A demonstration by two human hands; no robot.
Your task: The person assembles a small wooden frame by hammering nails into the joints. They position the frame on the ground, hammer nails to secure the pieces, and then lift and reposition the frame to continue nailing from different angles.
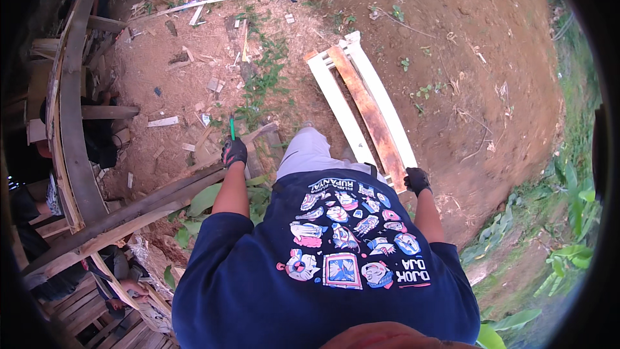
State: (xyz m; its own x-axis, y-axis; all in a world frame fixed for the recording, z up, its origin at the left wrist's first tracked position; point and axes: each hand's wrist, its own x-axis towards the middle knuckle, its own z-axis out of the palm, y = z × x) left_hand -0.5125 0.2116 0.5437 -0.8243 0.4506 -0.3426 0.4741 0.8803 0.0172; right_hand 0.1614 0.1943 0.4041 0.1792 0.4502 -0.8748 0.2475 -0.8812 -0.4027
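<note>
My left hand (234, 153), in a dark glove, is closed around a slim green stick-like tool (232, 128) that points away from me. What kind of tool it is cannot be made out. On my right, my gloved right hand (417, 181) is closed at the near end of a long, narrow wooden frame (345, 111) with pale sides. Between those sides runs a brown, stained plank (368, 108). The frame slants from beside my right leg toward the far middle, above bare soil. Part of its near end is hidden behind my body.
A timber rail (129, 223) crosses low on my left, joined to a grey upright beam (74, 103). Behind these, other people in dark clothes are partly visible, one with a bare hand (134, 289). Wood scraps (163, 121) litter the ground; green plants (571, 213) edge the right.
</note>
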